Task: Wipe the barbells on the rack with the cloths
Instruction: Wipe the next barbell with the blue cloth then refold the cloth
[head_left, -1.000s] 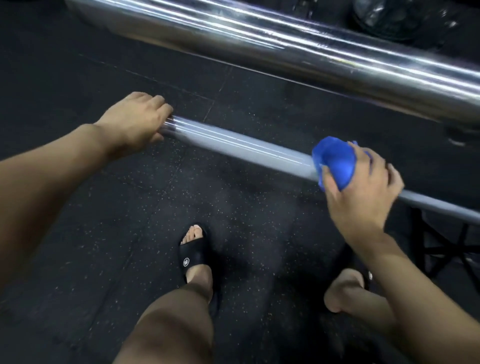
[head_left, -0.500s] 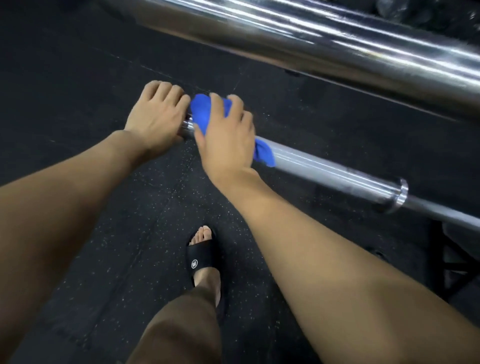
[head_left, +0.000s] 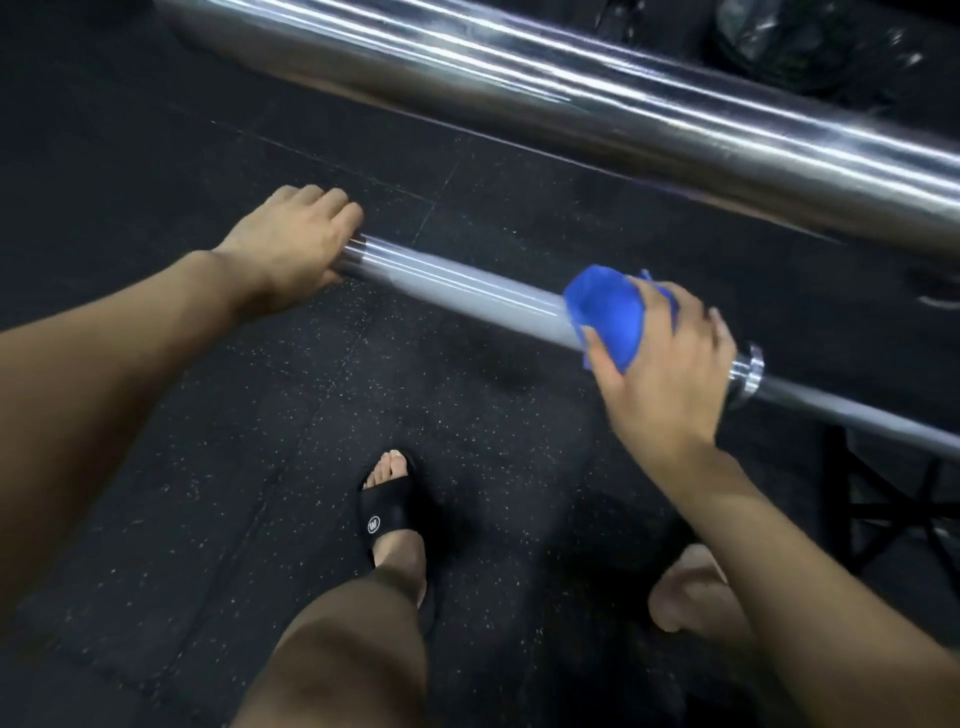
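A chrome barbell sleeve (head_left: 467, 288) runs from centre left down to the right, ending at a collar (head_left: 748, 371) where the thinner shaft goes on. My left hand (head_left: 291, 244) grips the sleeve's free end, fingers curled over it. My right hand (head_left: 670, 374) holds a blue cloth (head_left: 608, 317) wrapped round the sleeve just left of the collar. The bar under the cloth is hidden.
A second, thicker chrome barbell (head_left: 597, 109) crosses the top of the view, closer to me and blurred. Black speckled rubber floor (head_left: 208, 467) lies below. My foot in a black slide sandal (head_left: 389, 514) stands under the bar. A black rack frame (head_left: 883, 509) shows at lower right.
My right hand has slid the blue cloth along the sleeve from beside my left hand to the collar end. My left hand has stayed on the sleeve's free end.
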